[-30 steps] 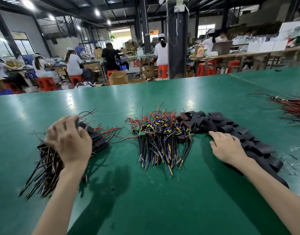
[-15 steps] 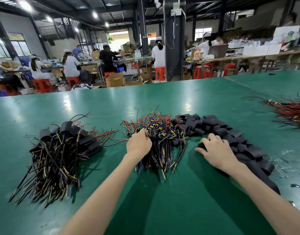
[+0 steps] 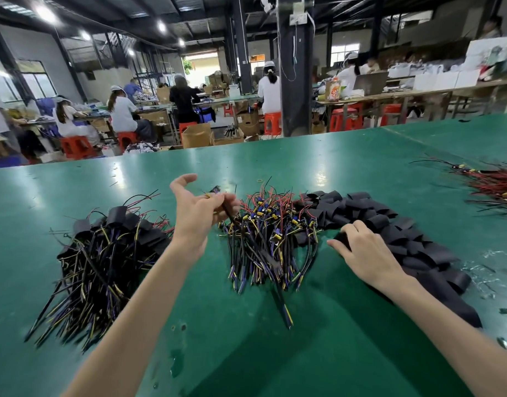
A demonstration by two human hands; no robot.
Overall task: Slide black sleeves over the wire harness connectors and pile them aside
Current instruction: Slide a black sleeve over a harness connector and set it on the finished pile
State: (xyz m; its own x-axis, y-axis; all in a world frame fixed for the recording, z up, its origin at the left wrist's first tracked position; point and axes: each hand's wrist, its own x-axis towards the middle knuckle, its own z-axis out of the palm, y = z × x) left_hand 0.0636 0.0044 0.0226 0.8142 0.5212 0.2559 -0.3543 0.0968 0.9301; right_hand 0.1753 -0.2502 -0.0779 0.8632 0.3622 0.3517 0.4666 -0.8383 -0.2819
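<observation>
Hands over a green desk (image 3: 275, 356); left hand (image 3: 200, 216), raised palm-up, pinches one wire harness (image 3: 228, 213) above the unsleeved harness pile (image 3: 272, 224); right hand (image 3: 364, 250) lies bent-fingered on the black sleeves (image 3: 389, 222), its grip unclear; sleeved harnesses (image 3: 103, 253) are heaped at far left.

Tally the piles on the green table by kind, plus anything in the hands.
Sleeved harness pile: 1
Unsleeved harness pile: 1
Black sleeve pile: 1
Red wire pile: 1
Single harness held up by the left hand: 1
Total: 4 piles, 1 held harness
</observation>
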